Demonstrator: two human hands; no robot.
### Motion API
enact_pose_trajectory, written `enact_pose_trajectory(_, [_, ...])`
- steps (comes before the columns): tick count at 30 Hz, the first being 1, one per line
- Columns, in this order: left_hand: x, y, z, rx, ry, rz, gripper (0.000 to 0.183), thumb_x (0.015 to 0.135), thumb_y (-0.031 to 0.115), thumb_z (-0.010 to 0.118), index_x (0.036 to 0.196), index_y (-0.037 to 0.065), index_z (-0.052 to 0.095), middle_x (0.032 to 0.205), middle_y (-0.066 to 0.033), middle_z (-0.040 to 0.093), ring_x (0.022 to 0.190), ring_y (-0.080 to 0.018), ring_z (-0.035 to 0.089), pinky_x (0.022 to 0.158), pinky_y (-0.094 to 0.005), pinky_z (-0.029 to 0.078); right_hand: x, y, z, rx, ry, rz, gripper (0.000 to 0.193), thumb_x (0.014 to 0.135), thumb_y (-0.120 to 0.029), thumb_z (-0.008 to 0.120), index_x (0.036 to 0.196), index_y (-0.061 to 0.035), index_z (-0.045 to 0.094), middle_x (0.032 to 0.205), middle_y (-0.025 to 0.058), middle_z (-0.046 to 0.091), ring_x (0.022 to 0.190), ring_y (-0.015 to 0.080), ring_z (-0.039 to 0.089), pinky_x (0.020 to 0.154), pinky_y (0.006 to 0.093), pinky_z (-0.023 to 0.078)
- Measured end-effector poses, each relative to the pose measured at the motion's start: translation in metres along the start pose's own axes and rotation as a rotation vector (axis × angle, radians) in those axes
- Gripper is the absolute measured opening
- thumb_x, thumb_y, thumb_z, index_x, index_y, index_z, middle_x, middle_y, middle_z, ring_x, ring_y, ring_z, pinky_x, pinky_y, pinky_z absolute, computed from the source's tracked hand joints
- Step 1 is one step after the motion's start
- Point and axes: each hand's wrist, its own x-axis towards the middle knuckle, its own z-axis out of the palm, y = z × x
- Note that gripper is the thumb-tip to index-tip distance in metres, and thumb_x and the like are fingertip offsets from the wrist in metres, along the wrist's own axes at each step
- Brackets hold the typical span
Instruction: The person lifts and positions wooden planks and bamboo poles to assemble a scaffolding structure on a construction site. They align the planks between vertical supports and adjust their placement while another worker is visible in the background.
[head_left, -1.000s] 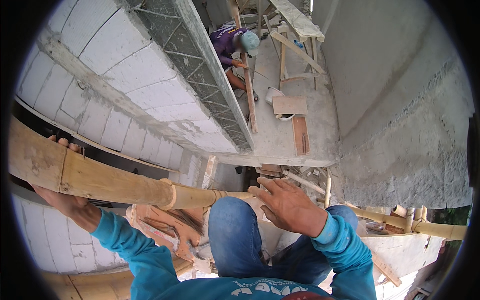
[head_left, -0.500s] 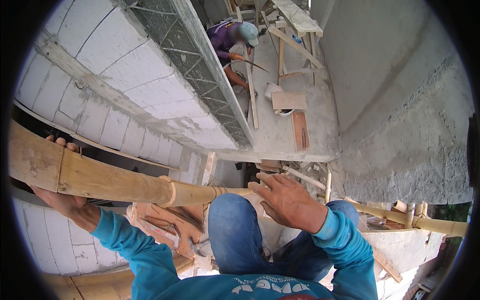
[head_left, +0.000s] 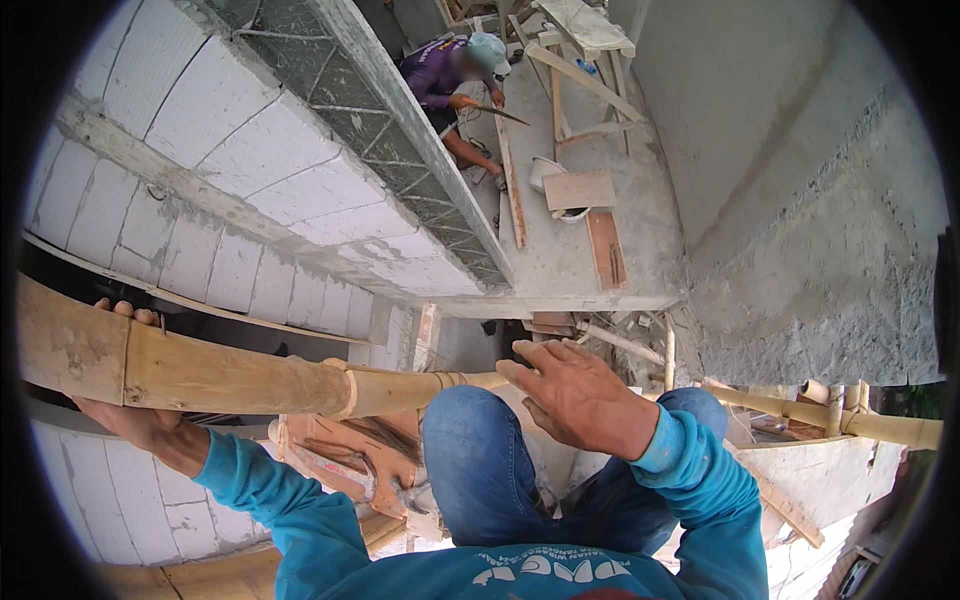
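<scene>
The left hand (head_left: 143,424), curled around the bamboo pole (head_left: 245,370), should grip firmly, while the right hand (head_left: 582,398), loosely open and seemingly empty, could steady the far end.

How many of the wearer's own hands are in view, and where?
2. The left hand is around the bamboo pole at picture left, partly hidden by it; the right hand, open, is near the pole's far end, contact unclear.
</scene>
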Motion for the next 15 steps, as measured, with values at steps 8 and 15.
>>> enact_pose_trajectory(8, [0.003,0.001,-0.008,-0.074,-0.117,-0.020,0.079,0.101,0.063,0.018,0.131,-0.003,0.049,0.113,-0.0211,0.061,0.097,-0.0303,0.062,0.090,-0.0415,0.053,-0.001,-0.001,-0.002,-0.020,0.011,-0.005,0.047,0.087,-0.011,0.064,0.132,-0.0050,0.053,0.128,0.0213,0.054,0.112,0.0368,0.058,0.103,0.0522,0.044])
enact_pose_trajectory(15, [0.006,0.001,-0.010,-0.063,-0.095,-0.018,0.080,0.101,0.064,0.018,0.131,-0.004,0.048,0.114,-0.0218,0.060,0.099,-0.0311,0.061,0.093,-0.0427,0.052,0.000,0.000,-0.003,-0.016,0.002,-0.007,0.048,0.087,-0.012,0.065,0.133,-0.0047,0.053,0.128,0.0213,0.054,0.112,0.0368,0.057,0.103,0.0523,0.044])
